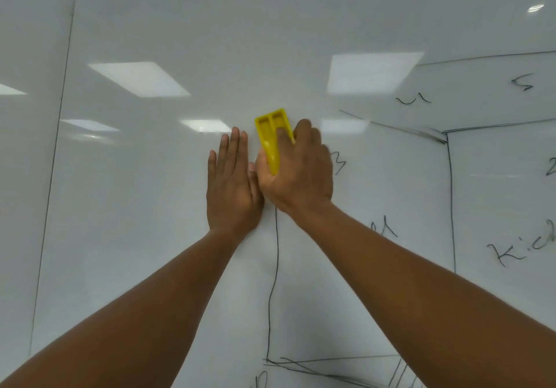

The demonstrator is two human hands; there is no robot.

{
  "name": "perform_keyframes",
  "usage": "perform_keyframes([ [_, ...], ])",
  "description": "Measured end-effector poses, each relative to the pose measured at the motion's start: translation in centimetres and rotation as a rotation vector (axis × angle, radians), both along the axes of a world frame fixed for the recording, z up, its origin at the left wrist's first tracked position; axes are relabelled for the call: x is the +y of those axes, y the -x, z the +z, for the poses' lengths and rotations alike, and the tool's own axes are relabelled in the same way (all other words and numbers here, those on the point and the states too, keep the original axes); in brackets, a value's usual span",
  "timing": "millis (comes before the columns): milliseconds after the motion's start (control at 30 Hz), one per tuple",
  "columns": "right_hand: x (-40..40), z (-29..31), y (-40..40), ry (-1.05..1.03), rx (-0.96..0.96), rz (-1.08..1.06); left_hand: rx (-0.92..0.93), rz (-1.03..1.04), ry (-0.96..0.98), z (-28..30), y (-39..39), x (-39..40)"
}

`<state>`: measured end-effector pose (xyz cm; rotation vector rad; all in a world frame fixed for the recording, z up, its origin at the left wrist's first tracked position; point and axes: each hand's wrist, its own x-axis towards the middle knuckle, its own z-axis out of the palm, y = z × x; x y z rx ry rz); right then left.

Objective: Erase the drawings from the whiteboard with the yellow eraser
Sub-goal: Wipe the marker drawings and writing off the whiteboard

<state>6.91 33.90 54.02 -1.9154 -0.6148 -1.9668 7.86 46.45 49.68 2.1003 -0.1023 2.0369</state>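
while the right hand (296,171) presses the yellow eraser (273,138) flat against the whiteboard (150,177) at the centre of the frame, the left hand (233,187) lies just beside it, open, palm on the board, fingers straight and together, holding nothing. the right hand is curled around the eraser, thumb on its left edge and fingers over its ribbed plastic back, so only the upper end shows above the knuckles. the eraser sits at the top of a long vertical marker line (275,267) that runs down to the lower centre of the frame, where it meets a tangle of hatched strokes (331,366).

by the look of it, the wiping is under way but far from done: the left half of the board is bare apart from a thin panel seam, while the right half holds box outlines (449,192), scattered numerals (338,163) and a scrawled word (523,246) at the right edge. the next move probably calls for firm, even pressure and a downward drag along the vertical line, then sweeps toward the right of the frame. the braced left hand will have to clear out of the eraser's path.
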Motion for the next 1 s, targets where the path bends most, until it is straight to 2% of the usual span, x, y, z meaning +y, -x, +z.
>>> perform_keyframes([
  [133, 0.2, -2.1, 0.5, 0.059, 0.037, 0.045, 0.050, 0.049, -0.026, -0.7, -0.3, 0.5],
  [233, -0.9, -1.9, 0.8, 0.076, 0.053, 0.029, 0.024, -0.001, -0.011, -1.4, -0.1, 0.3],
  [433, -4.4, 1.8, 0.3, -0.198, 0.126, 0.073, 0.025, 0.006, 0.010, -2.1, -0.3, 0.2],
  [533, -3.5, 2.0, 0.6, -0.235, 0.152, 0.098, 0.021, 0.012, 0.016, -2.3, -0.2, 0.1],
  [733, -0.6, -3.2, 1.5, 0.043, 0.149, 0.110, 0.039, -0.028, -0.011, -2.8, 0.0, 0.4],
  [867, -0.6, -7.1, 1.5, 0.078, 0.146, 0.126, 0.076, 0.008, -0.052, -3.5, 0.0, 1.0],
  [1000, -2.2, -8.1, 1.1, 0.129, 0.130, 0.101, 0.059, -0.021, -0.023, -4.0, 0.1, 0.7],
])
